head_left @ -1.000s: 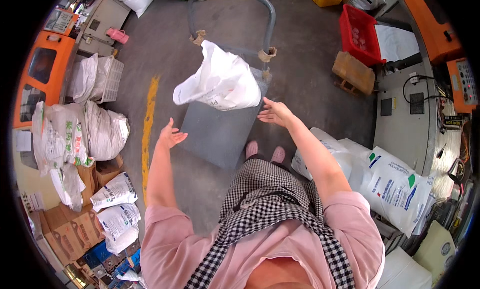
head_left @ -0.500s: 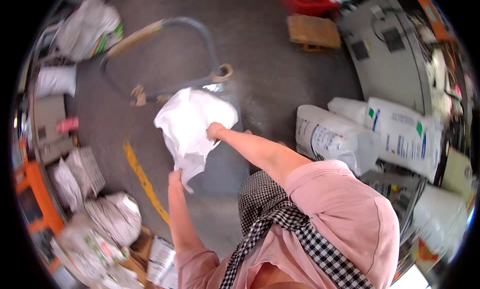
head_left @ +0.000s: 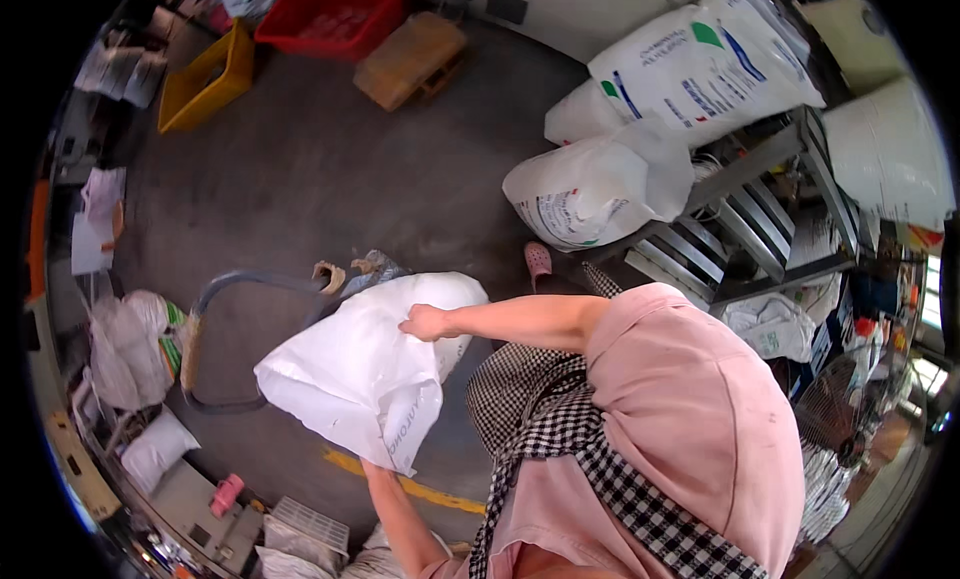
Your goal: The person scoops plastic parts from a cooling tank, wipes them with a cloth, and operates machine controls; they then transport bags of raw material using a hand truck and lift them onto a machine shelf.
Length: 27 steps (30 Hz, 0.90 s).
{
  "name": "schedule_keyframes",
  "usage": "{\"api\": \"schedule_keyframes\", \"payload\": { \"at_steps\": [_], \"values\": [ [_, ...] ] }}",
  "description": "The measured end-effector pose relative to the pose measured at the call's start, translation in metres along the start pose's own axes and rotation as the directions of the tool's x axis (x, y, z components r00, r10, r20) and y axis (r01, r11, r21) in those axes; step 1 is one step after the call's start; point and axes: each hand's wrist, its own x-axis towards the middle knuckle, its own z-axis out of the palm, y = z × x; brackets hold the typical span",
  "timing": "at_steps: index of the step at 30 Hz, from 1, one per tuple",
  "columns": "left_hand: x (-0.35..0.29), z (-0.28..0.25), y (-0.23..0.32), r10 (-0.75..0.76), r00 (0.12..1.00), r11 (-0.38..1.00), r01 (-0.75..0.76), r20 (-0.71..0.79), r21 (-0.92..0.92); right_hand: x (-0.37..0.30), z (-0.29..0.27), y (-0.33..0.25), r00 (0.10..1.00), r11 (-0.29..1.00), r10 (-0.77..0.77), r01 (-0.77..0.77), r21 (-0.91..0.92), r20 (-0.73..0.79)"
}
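Observation:
A large white plastic sack (head_left: 350, 354) hangs in front of me, its side spread wide and a loose flap on the near side. My right hand (head_left: 428, 323) is closed, pinching the sack's upper right part. From below, my left hand (head_left: 378, 467) goes in under the near flap; the plastic covers its fingers, so their grip is hidden. Just beyond the sack, a grey hose (head_left: 235, 279) curls over the floor, with a brownish ring-shaped end (head_left: 328, 277) beside the sack's far edge.
Full white printed sacks (head_left: 690, 69) lie at the right, near a metal step frame (head_left: 760, 219). A red crate (head_left: 330, 19), a yellow bin (head_left: 207, 79) and a wooden pallet (head_left: 410, 61) stand farther away. A yellow line (head_left: 430, 494) crosses the floor near my left arm.
My view has turned to the right. The sack is spread wider to the left, and my left hand has gone from gripping its edge in sight to being covered by the flap. My right hand keeps its hold.

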Motion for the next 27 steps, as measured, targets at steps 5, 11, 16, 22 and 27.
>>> {"api": "schedule_keyframes", "payload": {
  "at_steps": [5, 11, 16, 22, 27],
  "values": [
    [-0.014, 0.024, 0.056, 0.071, 0.984, 0.984, -0.096, 0.165, 0.149, -0.126, -0.054, 0.027, 0.952, 0.996, -0.03, 0.053, 0.066, -0.304],
    [-0.048, 0.071, 0.172, 0.223, 0.91, 0.877, -0.344, 0.35, 0.336, -0.312, -0.106, 0.022, 0.9, 0.956, -0.042, 0.163, 0.245, -0.435],
    [-0.082, 0.17, 0.301, 0.333, 0.774, 0.689, -0.589, 0.538, 0.421, -0.396, -0.133, 0.056, 0.679, 0.723, -0.062, 0.536, 0.436, -0.732],
    [-0.123, 0.322, 0.388, 0.347, 0.603, 0.525, -0.76, 0.718, 0.384, -0.473, -0.179, 0.092, 0.544, 0.621, 0.107, 0.617, 0.483, -0.832],
    [-0.123, 0.433, 0.403, 0.326, 0.523, 0.495, -0.804, 0.787, 0.329, -0.463, -0.236, 0.152, 0.337, 0.626, 0.262, 0.654, 0.425, -0.904]
  ]
}}
